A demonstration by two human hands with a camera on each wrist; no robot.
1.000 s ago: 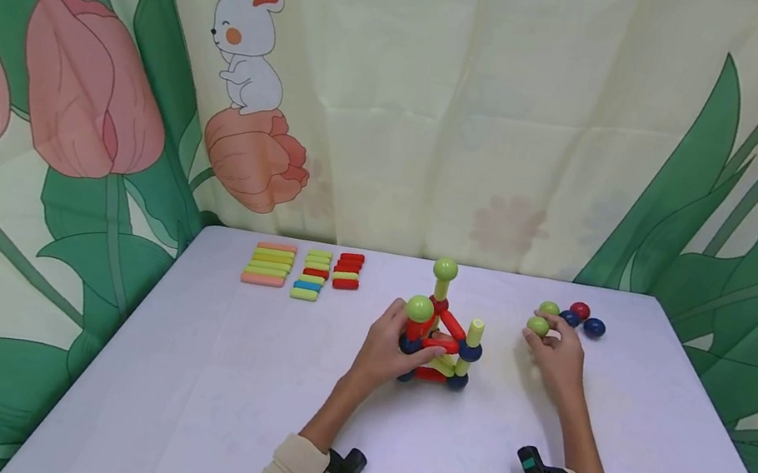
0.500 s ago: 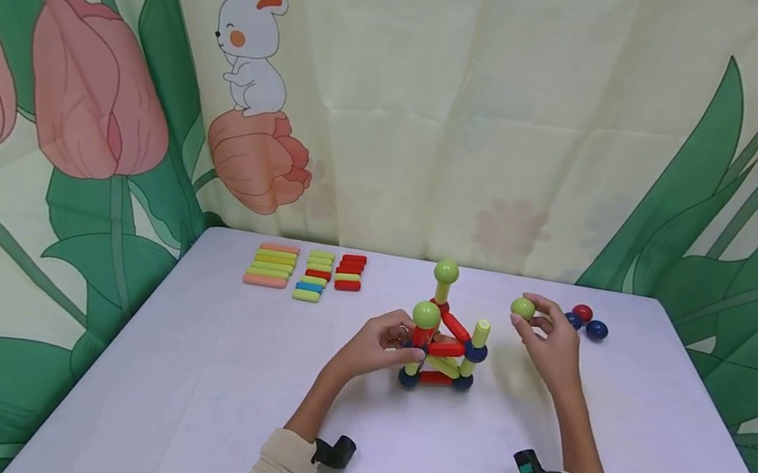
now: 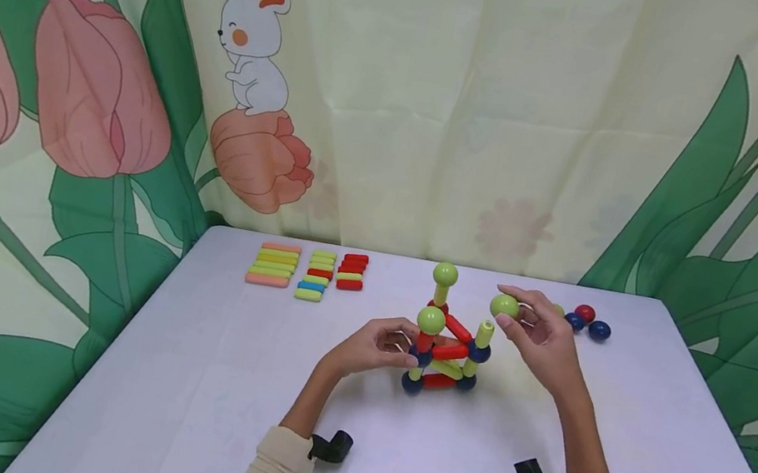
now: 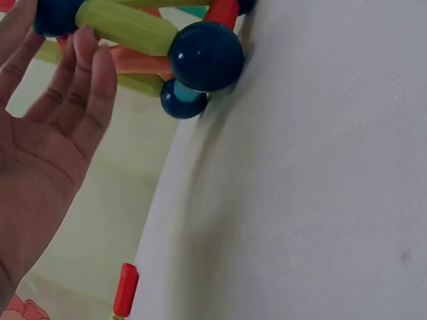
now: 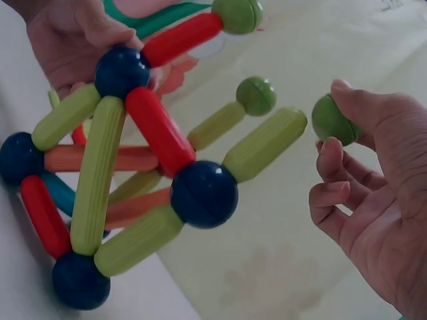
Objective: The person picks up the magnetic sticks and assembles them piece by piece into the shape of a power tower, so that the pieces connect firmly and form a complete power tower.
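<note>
A frame of coloured rods and balls (image 3: 451,353) from a building toy stands on the table. My left hand (image 3: 363,348) holds it at the dark blue ball (image 5: 122,72) on its upper left corner, thumb in front and fingers behind. Two uprights carry green balls on top; the yellow-green rod (image 5: 267,145) at the right corner has a bare tip. My right hand (image 3: 546,346) pinches a loose green ball (image 5: 331,121) between thumb and fingertips. In the head view this ball (image 3: 504,306) is just above and right of that bare rod tip, apart from it.
At the back right lie a red ball (image 3: 585,312), dark blue balls (image 3: 599,331) and a green ball partly hidden by the right hand. Rows of short rods (image 3: 314,276) and longer rods (image 3: 273,265) lie at the back left. A printed curtain (image 3: 402,105) hangs behind the table.
My right hand has picked up the green ball from the pile and carried it left to the frame. My left hand has shifted its hold slightly, and the frame is turned a little.
</note>
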